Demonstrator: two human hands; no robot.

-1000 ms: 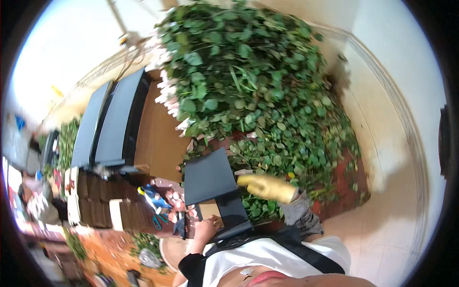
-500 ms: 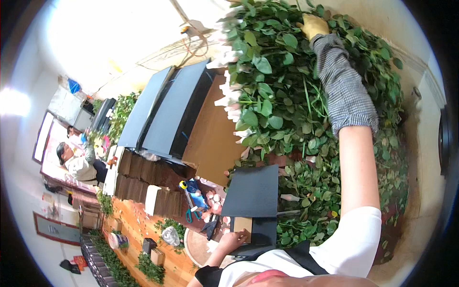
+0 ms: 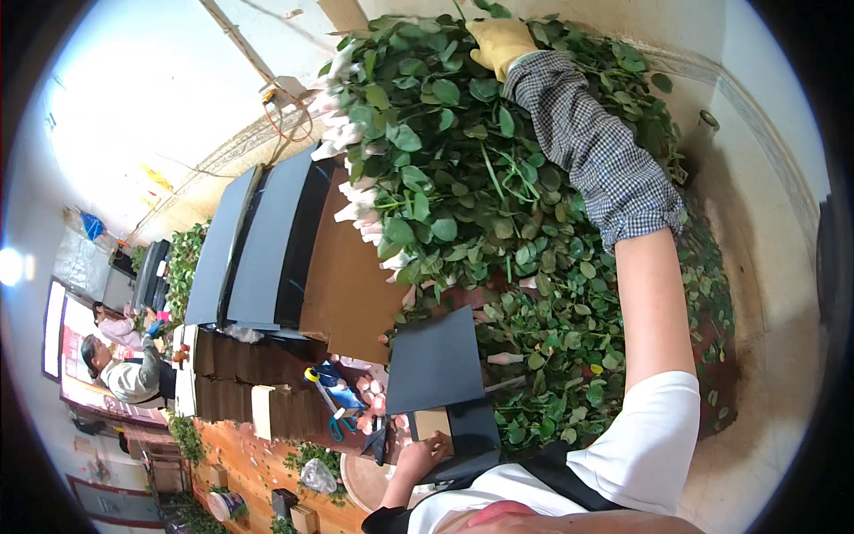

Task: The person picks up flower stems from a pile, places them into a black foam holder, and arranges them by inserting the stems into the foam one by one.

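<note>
My left hand (image 3: 429,454) is closed on a small brown cardboard piece (image 3: 430,421) at the dark folded board (image 3: 433,356), near the bottom centre. My right hand (image 3: 500,43), in a yellow glove below which a checked sleeve covers the forearm, reaches to the top of a large pile of leafy stems (image 3: 427,133). Its fingers are curled among the leaves; what they grip, if anything, is hidden. Pale wrapped flower heads (image 3: 356,206) line the pile's left side. Scissors (image 3: 336,428) and pink petals (image 3: 374,396) lie left of the board.
Large dark boards (image 3: 267,249) stand at left on brown cardboard (image 3: 347,294), near stacked cardboard (image 3: 222,374). Two other people (image 3: 124,374) are at the far left by a window. A wooden floor (image 3: 258,476) holds greenery, a plastic bag and boxes. A pale wall (image 3: 756,133) bounds the right.
My right hand has risen from beside the dark board to the top of the stem pile. My left hand stays at the cardboard piece. The camera's view has shifted, bringing the people into clearer view.
</note>
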